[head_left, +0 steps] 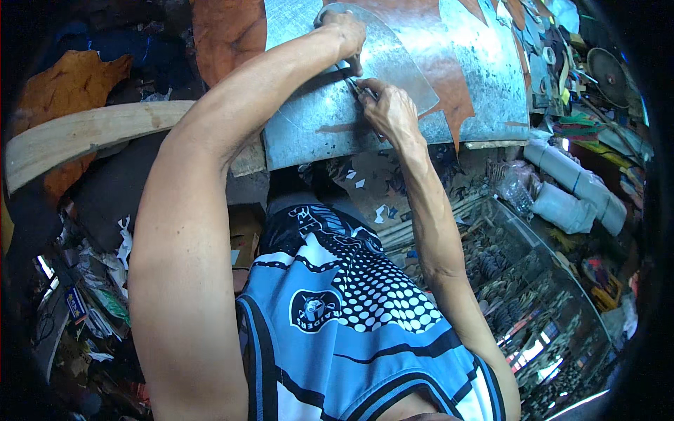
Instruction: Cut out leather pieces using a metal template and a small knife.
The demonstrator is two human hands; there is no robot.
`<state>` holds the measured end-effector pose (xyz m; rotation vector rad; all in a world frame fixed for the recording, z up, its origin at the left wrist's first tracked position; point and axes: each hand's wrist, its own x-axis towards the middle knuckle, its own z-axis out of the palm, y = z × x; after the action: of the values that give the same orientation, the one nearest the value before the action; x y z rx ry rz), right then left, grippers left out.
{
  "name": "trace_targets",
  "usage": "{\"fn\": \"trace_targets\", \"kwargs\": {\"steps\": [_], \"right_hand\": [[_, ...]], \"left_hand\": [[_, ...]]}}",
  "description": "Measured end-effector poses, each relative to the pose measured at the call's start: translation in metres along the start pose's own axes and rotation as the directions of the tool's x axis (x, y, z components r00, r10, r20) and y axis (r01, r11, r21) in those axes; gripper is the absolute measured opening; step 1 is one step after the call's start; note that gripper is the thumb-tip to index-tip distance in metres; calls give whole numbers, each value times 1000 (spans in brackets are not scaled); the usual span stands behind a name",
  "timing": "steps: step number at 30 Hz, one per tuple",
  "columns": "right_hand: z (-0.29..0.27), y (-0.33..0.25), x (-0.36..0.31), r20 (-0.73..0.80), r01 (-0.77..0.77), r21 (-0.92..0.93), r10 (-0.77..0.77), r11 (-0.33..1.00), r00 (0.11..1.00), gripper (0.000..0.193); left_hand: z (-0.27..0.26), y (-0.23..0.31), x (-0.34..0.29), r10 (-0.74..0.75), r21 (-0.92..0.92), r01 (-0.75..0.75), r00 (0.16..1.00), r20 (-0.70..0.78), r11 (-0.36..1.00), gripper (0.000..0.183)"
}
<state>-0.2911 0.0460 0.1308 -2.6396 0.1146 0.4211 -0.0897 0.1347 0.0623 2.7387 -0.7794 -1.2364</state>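
A clear, stiff template (400, 63) with a rounded top and a pointed lower right corner lies on the metal-topped work surface (484, 98). My left hand (344, 35) presses on its upper left part, fingers bent and thumb pointing down. Close below, my right hand (390, 109) pinches a thin pointed tool (352, 85), its tip by the left thumb; I cannot make out its exact kind. Brown leather (455, 88) with ragged edges lies on the metal right of the template. Another brown leather piece (228, 35) covers the surface's left side.
A curved wooden plank (98, 133) juts out left of the work surface. Orange-brown leather (70, 81) hangs behind it. At right lie wrapped white rolls (576, 182) and a glass panel (554, 263) over many small dark pieces. Scraps and clutter cover the floor at left.
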Motion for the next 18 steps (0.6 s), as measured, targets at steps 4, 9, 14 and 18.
{"fn": "trace_targets", "kwargs": {"steps": [4, 9, 14, 18], "right_hand": [[-4, -8, -3, 7, 50, -12, -50, 999, 999, 30], [-7, 10, -29, 20, -15, 17, 14, 1000, 1000, 30], [-3, 31, -63, -54, 24, 59, -21, 998, 998, 27], [-4, 43, -88, -61, -5, 82, 10, 997, 998, 26]], "left_hand": [[45, -19, -10, 98, 125, -54, 922, -375, 991, 74], [43, -5, -27, 246, 228, -167, 890, -385, 959, 98], [38, -5, -40, 211, 208, -148, 920, -329, 967, 114], [32, 2, -44, 224, 255, -154, 934, -277, 955, 111]]}}
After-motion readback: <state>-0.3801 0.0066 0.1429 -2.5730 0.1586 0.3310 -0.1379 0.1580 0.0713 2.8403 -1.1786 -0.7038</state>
